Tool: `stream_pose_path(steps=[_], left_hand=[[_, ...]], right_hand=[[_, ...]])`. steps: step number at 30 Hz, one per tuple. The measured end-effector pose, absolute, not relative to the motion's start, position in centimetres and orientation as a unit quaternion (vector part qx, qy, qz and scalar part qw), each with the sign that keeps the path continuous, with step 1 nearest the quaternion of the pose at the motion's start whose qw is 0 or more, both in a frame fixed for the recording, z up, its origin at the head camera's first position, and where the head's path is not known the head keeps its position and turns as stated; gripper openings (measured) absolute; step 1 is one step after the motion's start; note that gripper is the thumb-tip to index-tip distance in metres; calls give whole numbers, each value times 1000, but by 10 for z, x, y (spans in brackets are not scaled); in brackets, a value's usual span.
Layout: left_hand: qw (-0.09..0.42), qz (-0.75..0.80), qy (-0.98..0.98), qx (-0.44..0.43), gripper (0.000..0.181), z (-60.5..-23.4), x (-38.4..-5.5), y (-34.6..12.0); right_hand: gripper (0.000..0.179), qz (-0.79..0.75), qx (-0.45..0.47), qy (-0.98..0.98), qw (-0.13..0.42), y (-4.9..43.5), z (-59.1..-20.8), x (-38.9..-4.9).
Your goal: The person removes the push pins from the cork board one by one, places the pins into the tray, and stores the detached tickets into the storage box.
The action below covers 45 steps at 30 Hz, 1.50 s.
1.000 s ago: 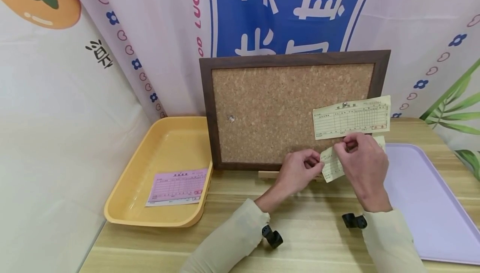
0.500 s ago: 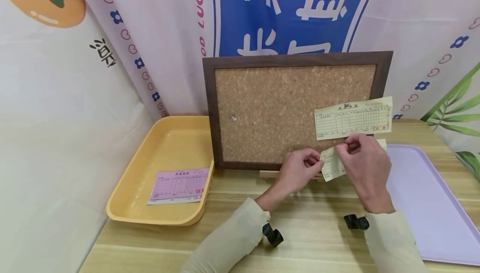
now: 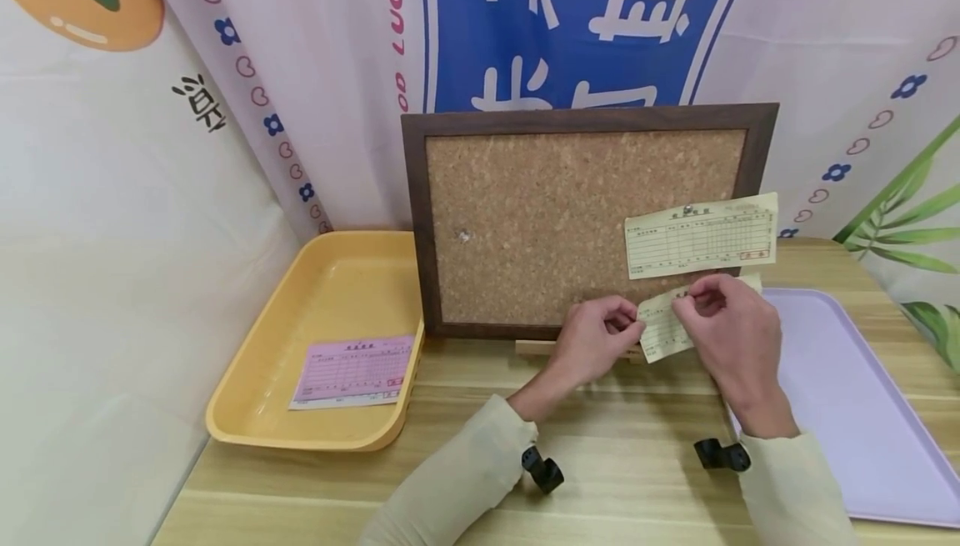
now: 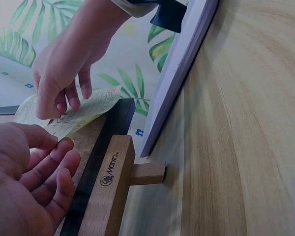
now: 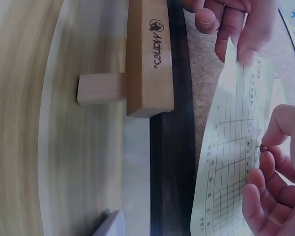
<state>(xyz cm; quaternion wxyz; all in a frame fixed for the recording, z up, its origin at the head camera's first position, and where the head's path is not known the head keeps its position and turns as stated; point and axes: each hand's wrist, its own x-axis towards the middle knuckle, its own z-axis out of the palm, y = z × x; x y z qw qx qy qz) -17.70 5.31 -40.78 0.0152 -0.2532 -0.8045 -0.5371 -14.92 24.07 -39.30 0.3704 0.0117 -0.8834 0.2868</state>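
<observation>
Propped upright on a small wooden easel stand (image 3: pixel 537 348) at the back of the light wooden table (image 3: pixel 615 479): a dark-framed cork board (image 3: pixel 555 221). Pinned at its right side, a pale yellow printed form (image 3: pixel 701 234); just below it, a second pale yellow slip (image 3: pixel 662 328), held between the left hand (image 3: pixel 596 344) and the right hand (image 3: pixel 731 333). Left of the board, a yellow plastic tray (image 3: pixel 247 413) with a pink printed form (image 3: pixel 352 371) in it. Right of the board, a lilac plastic tray (image 3: pixel 855 413).

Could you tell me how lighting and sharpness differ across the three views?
Head view: bright, even and sharp, with slight wide-angle bending at the edges. Left wrist view: dim, the left hand soft up close. Right wrist view: brighter, the table smeared, the slip readable.
</observation>
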Motion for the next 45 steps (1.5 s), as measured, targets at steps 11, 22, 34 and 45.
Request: stream_pose_path(steps=[11,22,34,45], left_hand=[[-5,-554,-798,-237,5,-403,-170,41],[-7,-549,-802,-234,5,-395,-163,18],[29,-535,-806,-251,5,-381,-154,-20],[71,-514,-816,-253,5,-375,-141,-73]], right_hand=[[5,325,15,-882,341,246,-383,-130],[9,335,34,-887,317,259,-376,-108],[11,306,8,-902,304,296,-386,-90],[9,260,-54,-937,228,334,-401,-74]])
